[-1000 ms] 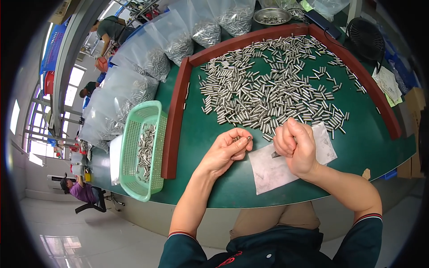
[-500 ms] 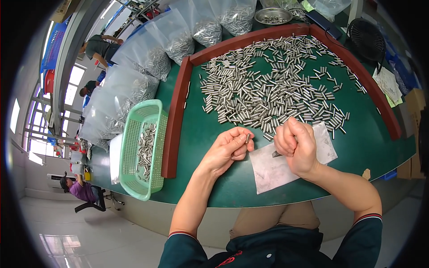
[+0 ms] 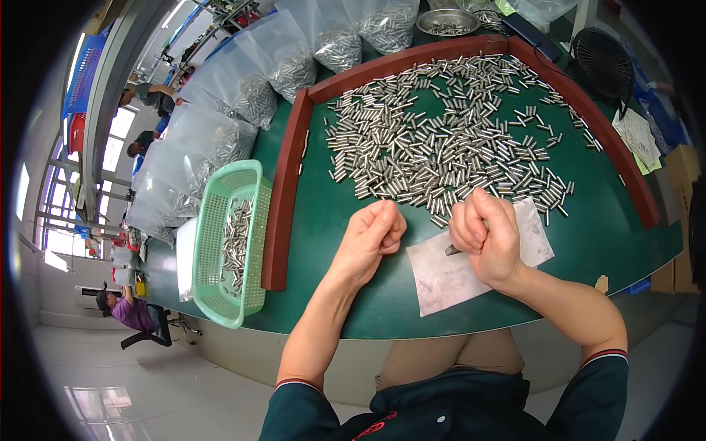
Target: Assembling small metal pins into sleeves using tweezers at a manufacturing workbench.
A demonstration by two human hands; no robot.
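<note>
My left hand [image 3: 373,239] is closed above the green table [image 3: 331,309], thumb pressed over curled fingers. They hide the short metal pin that showed between thumb and forefinger in the earlier frame. My right hand [image 3: 485,239] is a loose fist over a stained white sheet [image 3: 434,283]. A small dark grey piece [image 3: 451,251] pokes out at the fist's left side; whether it is gripped or lies on the sheet I cannot tell. Beyond both hands spreads a large heap of shiny metal pins [image 3: 434,154], loose and pointing every way.
A red-brown raised border [image 3: 283,213] frames the heap. Left of it stands a light green basket [image 3: 254,290] with pins inside. Clear bags of pins [image 3: 257,92] line the far left side. A metal bowl [image 3: 447,22] and a black fan [image 3: 603,62] are at the back.
My left fingers have curled further, and the pin that showed in them is now out of sight. That hand has shifted slightly left and up. The right hand is nearly still.
</note>
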